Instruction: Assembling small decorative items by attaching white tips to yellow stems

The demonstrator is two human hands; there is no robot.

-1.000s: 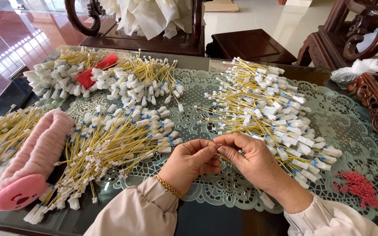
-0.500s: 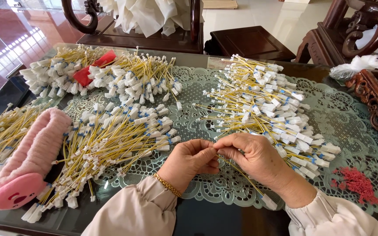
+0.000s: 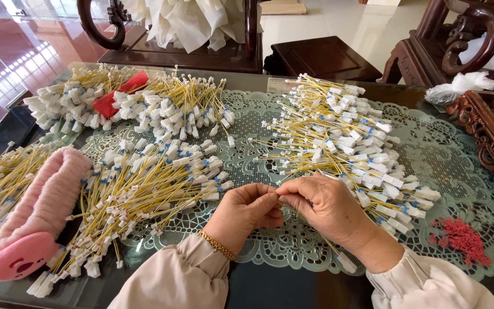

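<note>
Yellow wire [image 3: 338, 254] pinched by left hand [image 3: 246, 210] and right hand [image 3: 326, 207] (four wire heaps around)

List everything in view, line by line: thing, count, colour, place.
wire pieces: several large heaps, yellow with white end plugs, spread over the table
lace mat: one, pale green, under the heaps
pink plush item: one, pink, left edge
red object: one, red, in the far-left heap
red bits: one small pile, near right
white tissue: one, far right
carved wooden furniture: dark brown, beyond the table
bracelet: one, gold, left wrist
left hand: pinching a wire piece at centre
right hand: pinching the same wire piece, fingertips meeting the left's
</note>
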